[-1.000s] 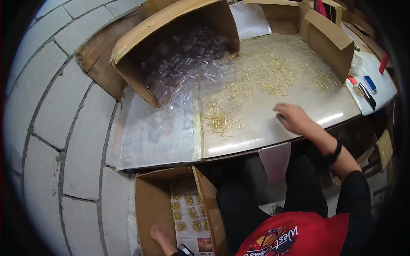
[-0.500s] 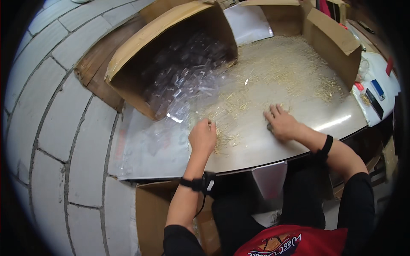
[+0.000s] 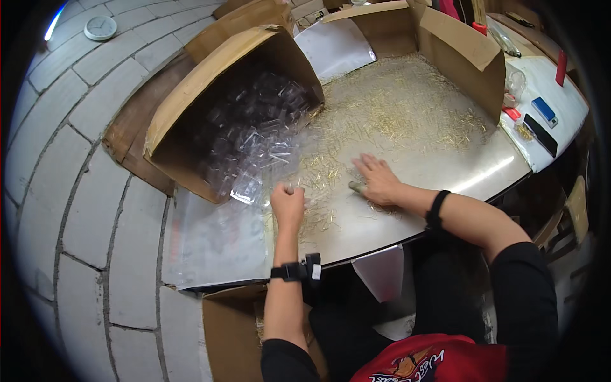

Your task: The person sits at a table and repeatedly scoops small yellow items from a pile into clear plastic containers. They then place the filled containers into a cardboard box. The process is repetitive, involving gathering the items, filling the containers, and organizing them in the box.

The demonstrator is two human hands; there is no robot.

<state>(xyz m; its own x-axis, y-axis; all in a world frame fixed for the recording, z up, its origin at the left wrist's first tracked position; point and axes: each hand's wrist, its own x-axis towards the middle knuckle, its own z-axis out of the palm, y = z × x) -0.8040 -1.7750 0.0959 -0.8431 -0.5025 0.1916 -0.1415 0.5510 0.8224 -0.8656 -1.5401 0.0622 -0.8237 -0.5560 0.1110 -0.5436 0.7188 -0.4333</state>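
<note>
My left hand [image 3: 288, 207] is closed in a fist at the edge of the gold pieces; what is in it is too small or hidden to name. My right hand [image 3: 382, 183] is spread over the metal tabletop [image 3: 439, 172], fingers apart and slightly blurred, with a greyish covering on the thumb. A few thin gold pin-like pieces [image 3: 385, 209] lie just below its palm. Between the hands more gold pin-like pieces [image 3: 321, 169] are scattered. Beyond my left hand, small clear plastic cases [image 3: 267, 149] spill from a tipped cardboard box [image 3: 172, 127].
Cardboard walls [image 3: 461, 63] edge the far right of the table. A white side surface [image 3: 560, 89] there carries a blue box [image 3: 544, 111] and a black flat object [image 3: 541, 135]. An open cardboard box [image 3: 223, 331] stands below the front edge. A round clock [image 3: 100, 28] is at upper left.
The view has shifted a little. My right hand has moved left, nearer my left hand, and its fingers have spread. My left hand stays closed.
</note>
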